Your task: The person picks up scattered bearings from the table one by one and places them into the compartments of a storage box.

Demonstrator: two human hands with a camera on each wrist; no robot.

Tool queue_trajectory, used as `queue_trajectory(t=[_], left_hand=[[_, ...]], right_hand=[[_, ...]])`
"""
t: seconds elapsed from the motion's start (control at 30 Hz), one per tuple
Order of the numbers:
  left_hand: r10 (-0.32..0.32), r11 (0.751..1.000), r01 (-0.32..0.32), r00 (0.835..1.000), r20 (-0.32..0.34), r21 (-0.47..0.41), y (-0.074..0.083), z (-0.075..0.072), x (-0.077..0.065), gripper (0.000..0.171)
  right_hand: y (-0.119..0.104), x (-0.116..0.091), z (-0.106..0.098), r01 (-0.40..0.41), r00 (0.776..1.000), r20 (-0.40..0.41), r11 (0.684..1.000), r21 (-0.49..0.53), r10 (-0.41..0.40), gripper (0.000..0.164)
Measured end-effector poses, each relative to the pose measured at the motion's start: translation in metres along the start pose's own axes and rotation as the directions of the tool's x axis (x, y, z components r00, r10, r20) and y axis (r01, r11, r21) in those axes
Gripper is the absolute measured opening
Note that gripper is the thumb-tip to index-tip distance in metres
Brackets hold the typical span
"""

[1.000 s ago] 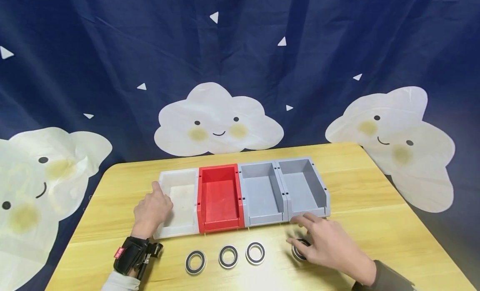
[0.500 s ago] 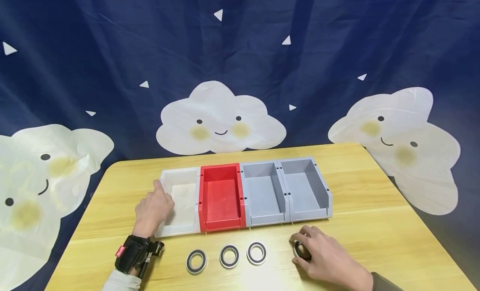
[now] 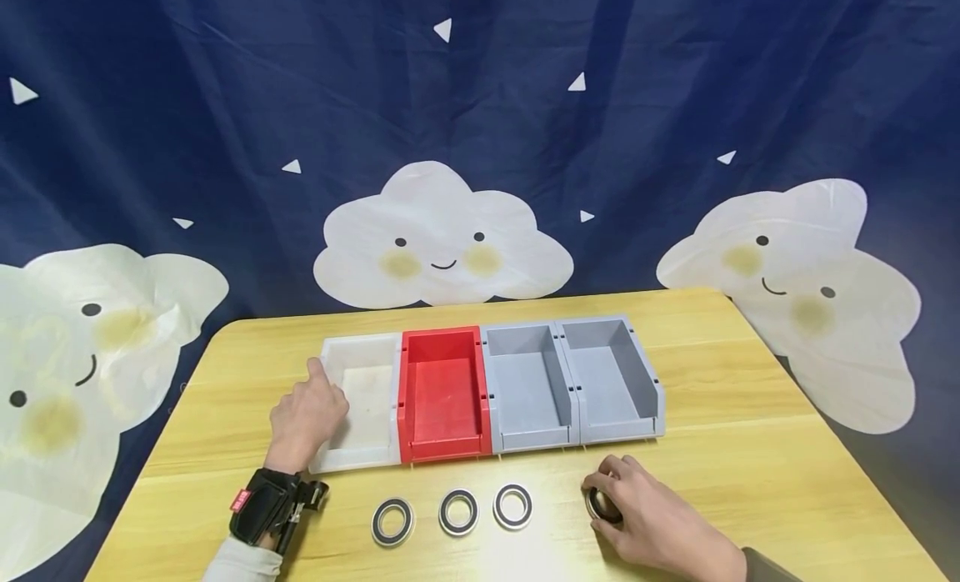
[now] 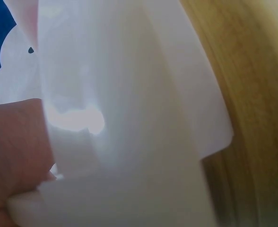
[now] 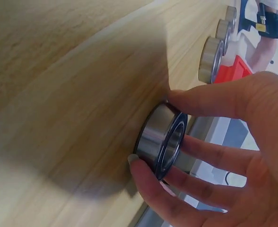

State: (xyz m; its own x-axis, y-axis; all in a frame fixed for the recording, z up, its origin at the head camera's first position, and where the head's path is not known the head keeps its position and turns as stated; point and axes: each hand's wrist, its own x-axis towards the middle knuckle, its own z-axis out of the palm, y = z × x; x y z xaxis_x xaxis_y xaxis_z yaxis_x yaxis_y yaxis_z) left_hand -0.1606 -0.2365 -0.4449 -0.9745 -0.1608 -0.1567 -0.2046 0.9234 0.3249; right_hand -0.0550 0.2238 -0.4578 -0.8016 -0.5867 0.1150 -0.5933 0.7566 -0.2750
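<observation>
Right wrist view: the right hand (image 5: 271, 156) pinches a thick silver metal ring with a black face, resembling a ball bearing (image 5: 154, 137). Thumb and fingers are curled about its rim, parted only by the ring's width; whether it clears the surface cannot be told.

Head view: the held ring is at the near side of the pale wood-grain table (image 3: 787, 449), towards its right edge. A second ago these fingers were spread loosely around it; they now close on it, so the grasp appears established, bringing one ring of four under control. Three matching metal rings (image 3: 444, 513) lie flat to its left, unmoved. Beyond them, roughly parallel to the table's far edge, stand a translucent white plastic bin (image 3: 367, 398), a red plastic bin (image 3: 446, 398) and two grey plastic bins (image 3: 523, 390).

Left wrist view: the left hand (image 3: 311, 415) straddles the white bin's left wall, its fingers bent over it, apparently steadying the row; the wall partly hides them.
</observation>
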Motion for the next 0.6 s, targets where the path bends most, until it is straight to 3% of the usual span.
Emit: queue_trajectory(t=[0.27, 0.6], left_hand=[[-0.004, 1.000, 0.004, 1.000, 0.002, -0.006, 0.001, 0.000, 0.001, 0.044], [-0.004, 1.000, 0.004, 1.000, 0.002, -0.011, 0.001, -0.001, 0.000, 0.043]], right_hand=[[0.000, 0.003, -0.004, -0.017, 0.998, -0.058, 1.000, -0.003, 0.017, 0.032], [0.004, 0.018, -0.038, 0.036, 0.993, -0.111, 0.999, -0.039, -0.040, 0.038]])
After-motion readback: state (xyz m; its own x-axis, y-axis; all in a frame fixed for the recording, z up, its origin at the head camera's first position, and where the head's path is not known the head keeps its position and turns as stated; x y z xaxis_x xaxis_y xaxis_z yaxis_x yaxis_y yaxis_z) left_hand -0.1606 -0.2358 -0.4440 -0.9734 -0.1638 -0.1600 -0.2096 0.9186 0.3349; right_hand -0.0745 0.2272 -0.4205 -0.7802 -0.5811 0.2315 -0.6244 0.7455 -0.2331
